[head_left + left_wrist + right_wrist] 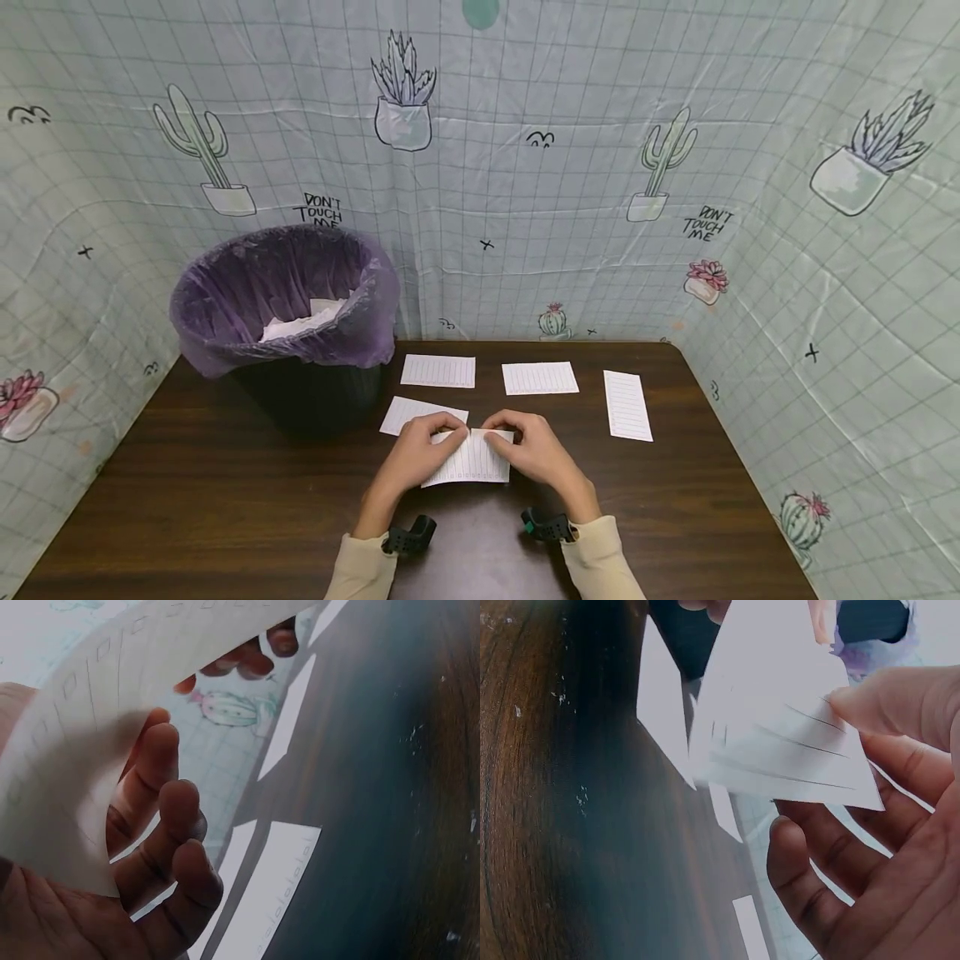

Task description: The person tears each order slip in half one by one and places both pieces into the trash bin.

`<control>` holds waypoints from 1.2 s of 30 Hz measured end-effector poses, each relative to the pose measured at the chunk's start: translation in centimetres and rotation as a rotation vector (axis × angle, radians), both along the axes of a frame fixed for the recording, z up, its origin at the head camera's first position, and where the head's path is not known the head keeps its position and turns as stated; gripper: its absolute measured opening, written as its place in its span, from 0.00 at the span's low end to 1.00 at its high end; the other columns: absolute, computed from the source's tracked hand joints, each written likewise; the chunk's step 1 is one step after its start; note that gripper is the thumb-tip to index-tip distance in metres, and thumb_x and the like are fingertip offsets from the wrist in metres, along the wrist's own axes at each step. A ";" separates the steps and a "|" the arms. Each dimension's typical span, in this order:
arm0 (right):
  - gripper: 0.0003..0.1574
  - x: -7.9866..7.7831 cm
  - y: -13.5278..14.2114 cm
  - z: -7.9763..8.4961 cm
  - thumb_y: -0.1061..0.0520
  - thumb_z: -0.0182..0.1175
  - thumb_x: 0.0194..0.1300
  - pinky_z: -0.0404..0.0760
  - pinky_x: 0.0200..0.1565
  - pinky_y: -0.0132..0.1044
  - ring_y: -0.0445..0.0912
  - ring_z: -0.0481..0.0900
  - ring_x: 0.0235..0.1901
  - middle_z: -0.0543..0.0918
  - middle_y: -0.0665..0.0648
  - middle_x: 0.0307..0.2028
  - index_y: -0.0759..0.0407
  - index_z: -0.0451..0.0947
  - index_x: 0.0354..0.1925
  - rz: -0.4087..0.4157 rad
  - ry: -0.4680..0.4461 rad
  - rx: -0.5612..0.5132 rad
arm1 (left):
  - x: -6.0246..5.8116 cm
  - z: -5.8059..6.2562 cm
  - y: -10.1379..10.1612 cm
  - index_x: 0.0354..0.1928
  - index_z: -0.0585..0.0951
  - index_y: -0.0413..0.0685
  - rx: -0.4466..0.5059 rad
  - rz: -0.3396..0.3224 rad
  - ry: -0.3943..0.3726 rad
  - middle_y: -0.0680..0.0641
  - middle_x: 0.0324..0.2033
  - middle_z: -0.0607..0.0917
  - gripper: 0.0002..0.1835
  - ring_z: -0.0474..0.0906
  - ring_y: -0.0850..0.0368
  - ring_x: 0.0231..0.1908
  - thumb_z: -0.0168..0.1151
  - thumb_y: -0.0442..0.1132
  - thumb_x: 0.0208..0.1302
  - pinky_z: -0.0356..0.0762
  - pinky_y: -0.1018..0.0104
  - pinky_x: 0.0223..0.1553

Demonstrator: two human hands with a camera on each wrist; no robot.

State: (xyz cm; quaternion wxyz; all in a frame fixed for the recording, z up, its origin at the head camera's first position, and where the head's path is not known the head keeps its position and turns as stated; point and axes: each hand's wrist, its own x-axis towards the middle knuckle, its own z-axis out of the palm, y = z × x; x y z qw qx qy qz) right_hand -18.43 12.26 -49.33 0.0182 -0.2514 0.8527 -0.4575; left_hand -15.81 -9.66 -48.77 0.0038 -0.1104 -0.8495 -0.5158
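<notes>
A white paper card (471,460) printed with lines and small boxes is held up in front of the person, above the table. The left hand (420,454) pinches its upper edge between thumb and fingers. Close beside it, the right hand (536,448) pinches the same edge, its thumb (892,705) on the near face. Between the two hands the upper edge looks slightly notched; whether it is torn I cannot tell. In the left wrist view the card (67,765) bows in a curve, with fingers (180,814) behind it.
A black bin (315,400) with a purple liner (360,333) stands at the table's left, white paper (303,323) inside. Similar cards lie beyond the hands: one (405,410) by the left hand, two (438,371) along the back, another (628,406) at right. A patterned curtain (487,183) surrounds the table.
</notes>
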 end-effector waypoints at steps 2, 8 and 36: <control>0.05 -0.1 0.1 -0.1 0.58 0.65 0.70 0.71 0.30 0.31 0.39 0.71 0.26 0.88 0.49 0.37 0.51 0.87 0.41 -0.008 0.014 -0.004 | 0.0 0.0 -0.2 0.41 0.89 0.50 -0.004 -0.001 0.009 0.51 0.41 0.90 0.05 0.85 0.50 0.50 0.66 0.38 0.70 0.77 0.48 0.58; 0.05 -0.3 0.5 -0.2 0.59 0.67 0.69 0.72 0.31 0.31 0.37 0.71 0.26 0.89 0.50 0.37 0.51 0.88 0.42 -0.063 0.030 -0.004 | 0.0 0.0 -0.9 0.41 0.90 0.49 -0.040 0.028 0.036 0.49 0.39 0.91 0.05 0.83 0.57 0.35 0.71 0.39 0.66 0.78 0.64 0.41; 0.04 -0.5 1.9 -0.1 0.56 0.67 0.70 0.78 0.35 0.31 0.36 0.79 0.30 0.89 0.53 0.37 0.54 0.87 0.39 -0.089 -0.048 -0.011 | -0.1 -0.1 -1.8 0.41 0.91 0.46 -0.016 0.046 -0.014 0.49 0.34 0.91 0.06 0.73 0.65 0.24 0.70 0.38 0.67 0.71 0.71 0.28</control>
